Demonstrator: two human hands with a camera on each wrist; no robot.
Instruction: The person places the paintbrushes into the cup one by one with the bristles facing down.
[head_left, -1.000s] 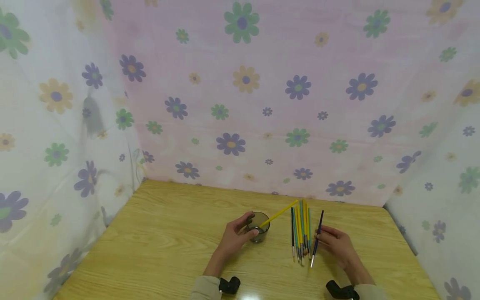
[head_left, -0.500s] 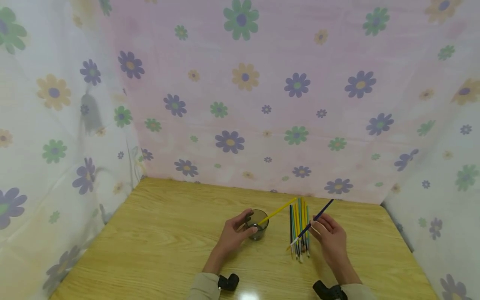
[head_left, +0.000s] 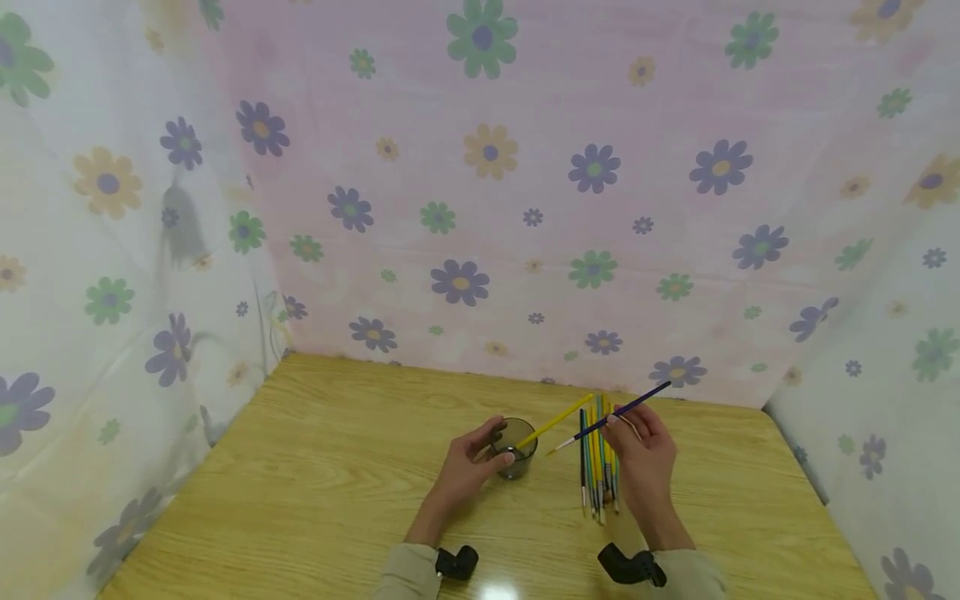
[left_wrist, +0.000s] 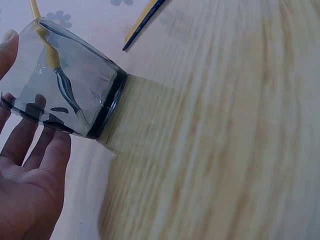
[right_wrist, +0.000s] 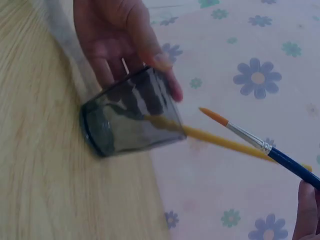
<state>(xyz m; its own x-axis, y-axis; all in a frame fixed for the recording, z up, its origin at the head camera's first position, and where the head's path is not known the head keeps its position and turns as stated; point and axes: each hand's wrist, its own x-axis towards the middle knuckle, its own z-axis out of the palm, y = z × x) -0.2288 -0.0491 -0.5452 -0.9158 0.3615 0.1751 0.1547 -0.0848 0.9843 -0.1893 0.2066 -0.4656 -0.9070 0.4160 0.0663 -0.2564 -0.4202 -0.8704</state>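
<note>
My left hand [head_left: 465, 471] grips a smoky clear glass [head_left: 513, 473], thumb and fingers around its sides. Inside the glass leans a yellow brush [head_left: 555, 421]; its bristles show near the base in the left wrist view. Between thumb and fingers, my right hand [head_left: 647, 458] pinches a dark blue brush [head_left: 637, 401], bristles pointing left toward the glass. Orange bristles and a silver ferrule [right_wrist: 247, 137] show in the right wrist view, apart from the glass. Below the blue brush lies a bundle of several brushes [head_left: 597, 467], partly covered by the right hand.
The wooden table [head_left: 337, 467] reaches back to a flowered cloth [head_left: 525, 125] that hangs behind it and on both sides. The bundled brushes lie between the glass and my right forearm.
My right hand has moved left and away from me, over the bundle, tilting the blue brush from near upright to a slant with its bristles toward the glass. The left hand stays around the glass.
</note>
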